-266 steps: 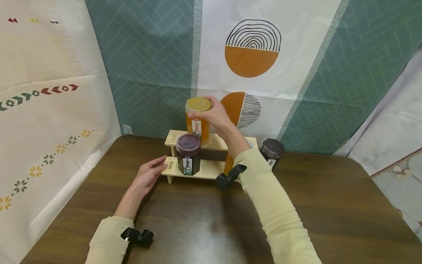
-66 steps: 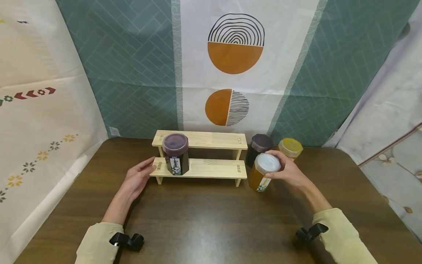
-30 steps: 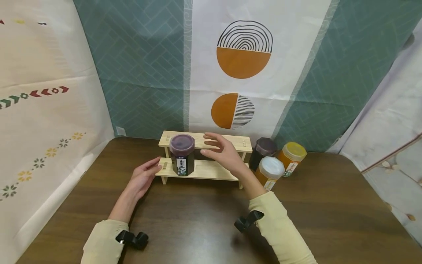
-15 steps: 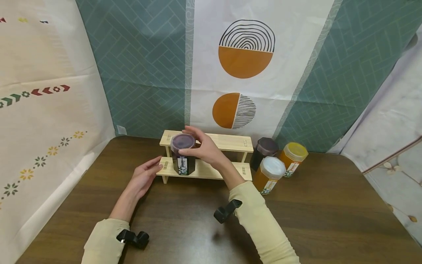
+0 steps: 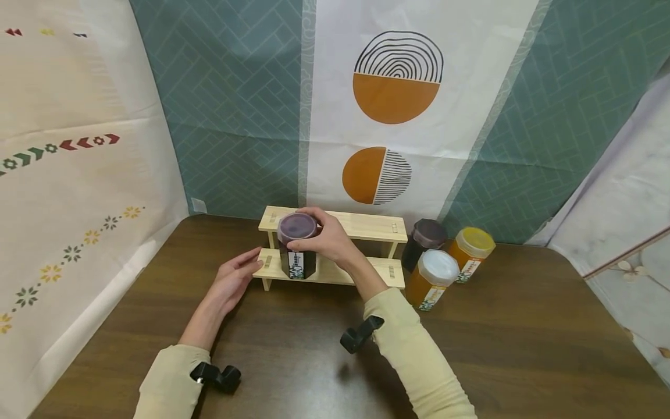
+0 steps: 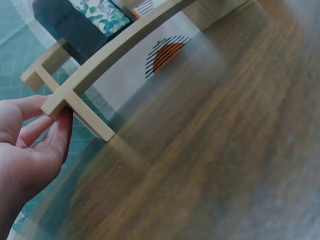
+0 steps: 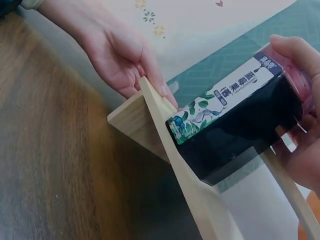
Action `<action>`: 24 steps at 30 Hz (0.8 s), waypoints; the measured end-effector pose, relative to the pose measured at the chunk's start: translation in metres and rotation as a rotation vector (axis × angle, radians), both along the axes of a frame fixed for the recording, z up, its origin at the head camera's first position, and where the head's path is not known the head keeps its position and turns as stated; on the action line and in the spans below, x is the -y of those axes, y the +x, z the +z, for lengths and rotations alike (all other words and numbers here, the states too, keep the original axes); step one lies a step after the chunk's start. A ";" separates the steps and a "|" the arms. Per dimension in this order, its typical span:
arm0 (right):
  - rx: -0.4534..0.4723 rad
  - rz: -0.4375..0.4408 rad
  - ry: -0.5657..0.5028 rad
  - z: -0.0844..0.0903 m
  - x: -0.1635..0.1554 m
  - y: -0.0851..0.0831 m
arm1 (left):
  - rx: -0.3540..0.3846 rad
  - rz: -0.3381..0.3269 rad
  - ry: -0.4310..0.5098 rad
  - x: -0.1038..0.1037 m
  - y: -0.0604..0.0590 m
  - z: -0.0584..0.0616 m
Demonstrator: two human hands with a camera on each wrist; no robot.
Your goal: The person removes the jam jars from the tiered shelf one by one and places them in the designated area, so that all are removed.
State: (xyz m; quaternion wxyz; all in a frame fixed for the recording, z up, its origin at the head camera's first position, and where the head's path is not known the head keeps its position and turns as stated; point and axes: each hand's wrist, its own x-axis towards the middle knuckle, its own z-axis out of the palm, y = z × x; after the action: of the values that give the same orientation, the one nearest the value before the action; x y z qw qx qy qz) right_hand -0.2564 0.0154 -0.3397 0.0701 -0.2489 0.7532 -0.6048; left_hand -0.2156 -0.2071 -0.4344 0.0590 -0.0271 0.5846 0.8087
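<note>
A dark purple jar [image 5: 297, 245] [image 7: 235, 125] with a purple lid stands on the lower step of a small two-step wooden rack [image 5: 361, 224]. My right hand [image 5: 320, 237] grips the jar round its lid, fingers and thumb curled over it. My left hand [image 5: 237, 278] [image 6: 30, 145] rests with straight fingers against the left end of the rack's lower step [image 6: 62, 102]. The jar's dark body [image 6: 75, 25] shows at the top of the left wrist view.
Right of the rack stand three jars on the brown table [image 5: 314, 361]: a dark one [image 5: 425, 240], an orange one with a white lid [image 5: 432, 278] and an orange one with a yellow lid [image 5: 470, 250]. Patterned cloth walls close in the back and sides.
My right hand left the white-lidded orange jar by the others, swung left across the rack and closed on the purple jar's lid. The left hand stayed at the rack's end.
</note>
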 end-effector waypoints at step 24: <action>-0.049 -0.071 -0.094 0.002 -0.053 0.015 | 0.008 -0.006 -0.041 0.002 0.000 -0.001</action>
State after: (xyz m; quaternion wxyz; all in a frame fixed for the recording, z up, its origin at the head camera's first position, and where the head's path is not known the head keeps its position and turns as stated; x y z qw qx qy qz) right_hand -0.2410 0.0682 -0.3380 0.0183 -0.2396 0.7339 -0.6353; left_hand -0.2158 -0.2089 -0.4353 0.0630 -0.0299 0.6009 0.7963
